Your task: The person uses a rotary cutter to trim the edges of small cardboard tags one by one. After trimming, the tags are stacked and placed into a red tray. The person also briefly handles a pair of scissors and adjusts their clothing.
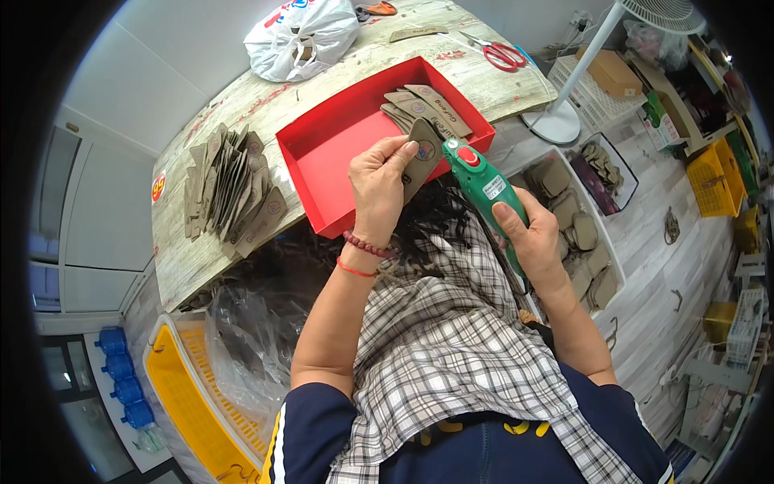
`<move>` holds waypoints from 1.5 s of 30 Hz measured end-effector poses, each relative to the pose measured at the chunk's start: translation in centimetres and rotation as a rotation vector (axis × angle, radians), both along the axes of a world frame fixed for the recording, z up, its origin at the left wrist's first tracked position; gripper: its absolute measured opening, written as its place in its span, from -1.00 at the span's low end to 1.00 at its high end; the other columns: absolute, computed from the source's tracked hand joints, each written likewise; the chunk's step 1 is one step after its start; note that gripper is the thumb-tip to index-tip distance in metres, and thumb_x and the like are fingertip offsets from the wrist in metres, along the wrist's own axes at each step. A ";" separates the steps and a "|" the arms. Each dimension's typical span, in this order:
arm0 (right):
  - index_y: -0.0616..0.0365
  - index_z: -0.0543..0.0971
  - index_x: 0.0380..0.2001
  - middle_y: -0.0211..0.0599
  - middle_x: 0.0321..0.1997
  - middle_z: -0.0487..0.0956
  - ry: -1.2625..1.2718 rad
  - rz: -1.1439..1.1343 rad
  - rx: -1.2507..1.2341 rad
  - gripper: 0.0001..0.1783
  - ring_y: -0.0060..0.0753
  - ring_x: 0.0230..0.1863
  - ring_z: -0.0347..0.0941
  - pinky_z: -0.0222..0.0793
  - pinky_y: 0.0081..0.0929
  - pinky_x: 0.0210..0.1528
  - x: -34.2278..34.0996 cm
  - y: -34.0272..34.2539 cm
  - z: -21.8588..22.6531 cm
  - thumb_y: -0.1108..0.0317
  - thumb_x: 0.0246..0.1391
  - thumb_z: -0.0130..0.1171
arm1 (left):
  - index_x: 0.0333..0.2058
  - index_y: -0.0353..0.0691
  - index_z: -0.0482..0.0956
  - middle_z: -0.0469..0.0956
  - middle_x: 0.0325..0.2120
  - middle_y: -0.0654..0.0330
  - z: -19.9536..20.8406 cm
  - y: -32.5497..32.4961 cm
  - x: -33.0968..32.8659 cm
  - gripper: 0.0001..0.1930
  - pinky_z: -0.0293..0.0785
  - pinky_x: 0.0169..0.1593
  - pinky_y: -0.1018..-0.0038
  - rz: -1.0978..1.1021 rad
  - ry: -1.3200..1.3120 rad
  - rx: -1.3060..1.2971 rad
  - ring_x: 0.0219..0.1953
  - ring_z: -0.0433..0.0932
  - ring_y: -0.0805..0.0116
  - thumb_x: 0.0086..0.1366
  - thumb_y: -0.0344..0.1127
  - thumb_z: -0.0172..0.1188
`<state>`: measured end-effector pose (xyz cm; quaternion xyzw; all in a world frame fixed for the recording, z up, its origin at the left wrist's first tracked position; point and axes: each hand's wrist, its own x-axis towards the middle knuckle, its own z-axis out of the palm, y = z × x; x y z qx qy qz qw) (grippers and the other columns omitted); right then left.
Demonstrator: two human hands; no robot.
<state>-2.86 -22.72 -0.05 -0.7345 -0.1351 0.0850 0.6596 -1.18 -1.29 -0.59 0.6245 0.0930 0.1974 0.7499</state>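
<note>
My left hand (379, 187) pinches a khaki tab (421, 165) with rounded corners and a printed mark, holding it up over the near right part of a red box (326, 179). Wrapped in my right hand (534, 235) is a green handheld power tool (488, 192) with a red button. Its front end is close against the tab's right edge; whether they touch I cannot tell. Inside the box, at the far right, lie several similar tabs (435, 109). Left of the box, a thick fanned stack of tabs (234, 181) rests on the worn wooden table (181, 278).
A white plastic bag (302, 40), red-handled scissors (504, 56) and a single strip (418, 33) lie toward the table's far side. To the right are a white fan stand (552, 125) and a bin of khaki pieces (584, 230). A yellow basket (189, 403) stands at lower left.
</note>
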 end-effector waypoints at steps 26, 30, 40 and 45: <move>0.22 0.51 -0.15 -0.51 -0.48 0.44 0.181 -0.134 0.059 -0.60 -0.75 -0.52 0.33 0.27 -0.73 -0.55 -0.5 -3.2 -1.3 0.07 0.19 0.13 | -0.13 -0.09 0.63 0.54 -0.22 0.12 2.8 26.9 -1.0 -0.69 0.31 0.07 0.27 0.828 0.441 1.585 -0.06 0.42 0.08 0.14 -0.18 0.22; 0.25 0.51 -0.13 -0.49 -0.46 0.46 0.173 -0.158 0.056 -0.55 -0.71 -0.53 0.36 0.28 -0.71 -0.55 -0.8 -3.6 -0.6 0.04 0.17 0.15 | -0.26 -0.13 0.62 0.54 -0.26 0.12 2.6 16.0 4.5 -0.74 0.34 -0.01 0.21 0.408 -0.160 1.592 -0.15 0.48 0.14 0.03 -0.27 0.30; 0.26 0.50 -0.14 -0.43 -0.54 0.46 0.095 -0.229 0.005 -0.50 -0.70 -0.60 0.32 0.26 -0.70 -0.55 -2.9 -4.9 -0.7 -0.04 0.17 0.11 | 0.05 0.01 0.45 0.32 0.07 0.04 -7.0 4.5 13.0 -0.47 0.17 0.17 0.07 -0.125 0.007 1.596 0.15 0.25 -0.02 0.08 -0.02 0.25; 0.27 0.51 -0.13 -0.47 -0.53 0.45 0.129 -0.263 0.006 -0.51 -0.70 -0.57 0.33 0.26 -0.68 -0.57 -2.5 -5.2 -1.2 0.00 0.17 0.13 | 0.00 0.01 0.51 0.11 0.25 -0.17 -4.9 9.6 10.6 -0.44 0.16 0.26 0.13 -0.243 0.092 1.487 0.27 0.14 -0.08 -0.07 -0.36 0.37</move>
